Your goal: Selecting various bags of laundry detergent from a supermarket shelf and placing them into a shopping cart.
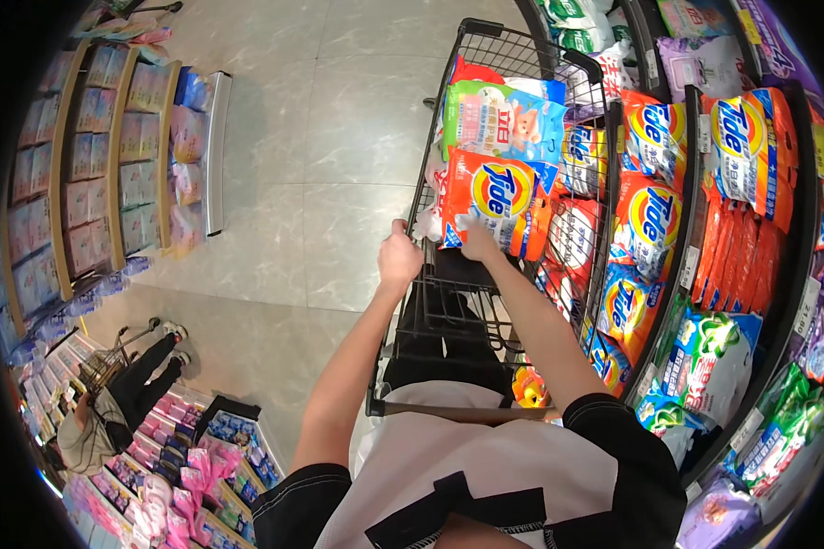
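The two hands are well apart from each other at the near end of a black wire shopping cart (pixel 482 28). The left hand (pixel 399 258) is closed around the cart's left rim, beside some crumpled white plastic (pixel 428 222). The right hand (pixel 479 242) has its fingers against the lower front of an orange laundry detergent bag (pixel 515 194) with a yellow-ringed round emblem; whether they are clamped on it, I cannot tell. That bag lies on top of the cart's load, printed side up, just in front of the person. Touching its far edge is a green-and-blue detergent bag (pixel 485 114) with a pink bear on it. The cart's brown handle bar (pixel 467 414) crosses in front of the person's waist. Close on the right, dark-edged shelves (pixel 693 174) hold more orange detergent bags (pixel 651 220), a row of red packs (pixel 740 256) and green-and-white bags (pixel 712 361). Across the grey tiled floor (pixel 339 119), at the left, wood-edged shelves (pixel 59 183) carry pastel packages (pixel 140 183). At the lower left, another person (pixel 87 435) in dark trousers is beside a second cart (pixel 110 364).
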Motion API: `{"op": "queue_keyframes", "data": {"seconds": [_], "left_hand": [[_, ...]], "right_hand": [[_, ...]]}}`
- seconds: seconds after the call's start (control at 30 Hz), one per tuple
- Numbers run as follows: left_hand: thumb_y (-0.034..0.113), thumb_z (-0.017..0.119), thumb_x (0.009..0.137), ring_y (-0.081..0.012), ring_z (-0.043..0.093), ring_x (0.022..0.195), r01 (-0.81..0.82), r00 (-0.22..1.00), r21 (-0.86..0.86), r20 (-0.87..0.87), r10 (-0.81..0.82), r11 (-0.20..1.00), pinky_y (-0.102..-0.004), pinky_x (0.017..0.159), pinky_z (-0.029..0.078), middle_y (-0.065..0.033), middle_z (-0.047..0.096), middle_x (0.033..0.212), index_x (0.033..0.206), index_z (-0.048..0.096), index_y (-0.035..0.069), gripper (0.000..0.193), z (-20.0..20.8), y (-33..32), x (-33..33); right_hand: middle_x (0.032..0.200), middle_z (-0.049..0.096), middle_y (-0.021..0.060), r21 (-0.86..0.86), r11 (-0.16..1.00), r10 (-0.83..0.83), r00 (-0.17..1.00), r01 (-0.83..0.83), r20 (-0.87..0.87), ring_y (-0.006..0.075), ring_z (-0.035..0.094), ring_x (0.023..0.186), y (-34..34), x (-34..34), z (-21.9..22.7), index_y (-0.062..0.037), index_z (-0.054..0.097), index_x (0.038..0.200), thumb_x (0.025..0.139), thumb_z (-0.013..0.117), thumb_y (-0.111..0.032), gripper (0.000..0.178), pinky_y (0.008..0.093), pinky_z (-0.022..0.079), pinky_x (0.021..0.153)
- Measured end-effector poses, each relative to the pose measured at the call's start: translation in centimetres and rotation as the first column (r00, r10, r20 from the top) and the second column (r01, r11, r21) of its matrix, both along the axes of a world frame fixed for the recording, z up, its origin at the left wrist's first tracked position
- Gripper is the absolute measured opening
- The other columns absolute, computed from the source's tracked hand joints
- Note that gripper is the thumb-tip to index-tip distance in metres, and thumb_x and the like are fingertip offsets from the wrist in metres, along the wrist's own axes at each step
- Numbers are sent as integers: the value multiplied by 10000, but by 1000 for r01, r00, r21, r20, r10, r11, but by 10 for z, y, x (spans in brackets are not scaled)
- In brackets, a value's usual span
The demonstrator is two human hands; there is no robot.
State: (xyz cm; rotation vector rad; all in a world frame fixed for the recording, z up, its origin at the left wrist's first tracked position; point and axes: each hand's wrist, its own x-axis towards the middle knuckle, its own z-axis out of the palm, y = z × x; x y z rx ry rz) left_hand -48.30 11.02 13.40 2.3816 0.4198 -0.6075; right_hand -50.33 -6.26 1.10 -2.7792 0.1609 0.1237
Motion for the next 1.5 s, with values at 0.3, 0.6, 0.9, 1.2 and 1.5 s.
{"op": "queue_keyframes", "data": {"seconds": [0.3,0.6,0.9,1.2,1.5], "left_hand": [[62,467,671,-384,540,770,-2,1000,-25,18,2,1000,-428,688,423,-246,559,766,983,432,14,318,-20,5,3],[101,476,679,-369,532,829,75,994,-17,82,-73,997,-424,723,416,-242,553,846,991,433,25,324,-26,-6,8],[184,537,683,-328,509,909,396,918,-45,11,-396,917,-344,771,412,-250,517,958,1078,360,-93,514,-25,50,-55],[158,486,721,-136,478,576,-185,979,-345,-147,141,920,-310,474,460,-62,509,678,1026,497,47,325,59,55,-149],[101,397,743,-295,554,823,101,988,238,89,-125,966,-391,675,450,-188,563,883,986,503,85,265,74,59,-189]], "right_hand": [[1035,507,201,413,884,-43,920,216,-390,269,482,992,-77,-13,108,8,457,1087,687,521,-101,420,315,382,832],[898,542,250,-270,761,-649,676,590,-349,367,525,859,-173,-160,186,26,496,980,645,594,-445,587,402,410,760],[964,554,176,78,912,-322,822,402,-471,272,537,895,-192,-201,191,8,466,1082,584,683,-285,617,316,409,784],[738,547,134,339,875,-302,937,345,-172,281,544,728,-206,-239,162,36,419,1004,695,574,-165,400,340,421,655],[854,561,210,332,923,-157,979,192,-130,337,550,799,-213,-243,146,48,352,947,742,501,-121,305,375,435,677]]}}
